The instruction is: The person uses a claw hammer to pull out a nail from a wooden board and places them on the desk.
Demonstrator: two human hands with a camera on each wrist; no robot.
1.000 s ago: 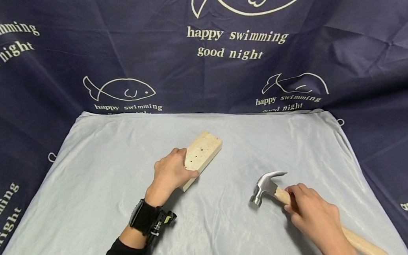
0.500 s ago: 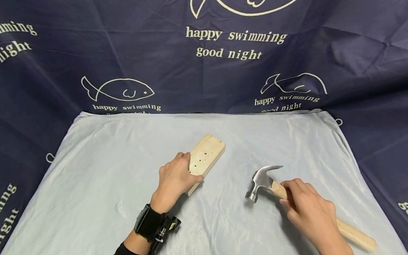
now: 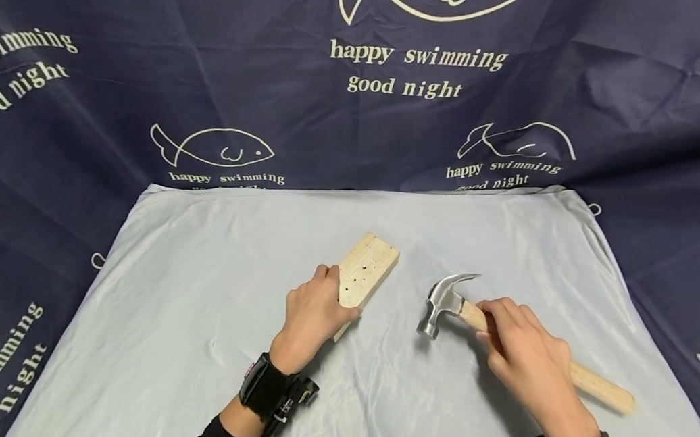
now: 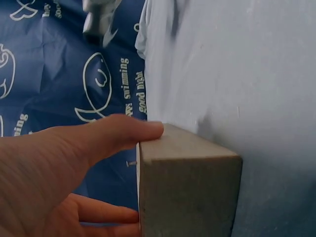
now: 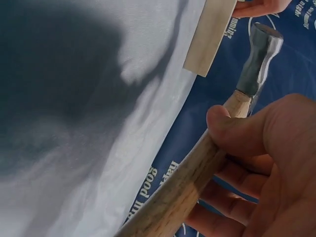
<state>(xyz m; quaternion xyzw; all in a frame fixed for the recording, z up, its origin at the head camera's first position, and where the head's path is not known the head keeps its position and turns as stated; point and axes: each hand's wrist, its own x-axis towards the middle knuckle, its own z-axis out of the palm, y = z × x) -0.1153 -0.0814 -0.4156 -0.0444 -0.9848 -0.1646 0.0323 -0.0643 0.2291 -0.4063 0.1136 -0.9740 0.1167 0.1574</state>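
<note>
The person's right hand (image 5: 284, 158) is gripping a hammer (image 5: 195, 173) with a pale wooden handle (image 5: 165, 205) and a silver metal head (image 5: 254, 61), thumb (image 5: 237, 131) on one side, fingers (image 5: 227, 200) curling round the other. Near the head, a pale, rectangular wooden block (image 5: 210, 37) is jutting in from above, and the left hand (image 5: 261, 7) is touching its edge. A broad shadow (image 5: 54, 89) is falling across a whitish cloth (image 5: 143, 29); navy fabric (image 5: 301, 69) with white lettering is showing beyond.

A makeshift fabric-screened booth, the wider room hidden from view: navy drapes (image 3: 243, 89) with white fish and "happy swimming good night" lettering fill the top and both sides of the frame, around a pale, cloth-covered worktop (image 3: 189, 255).
</note>
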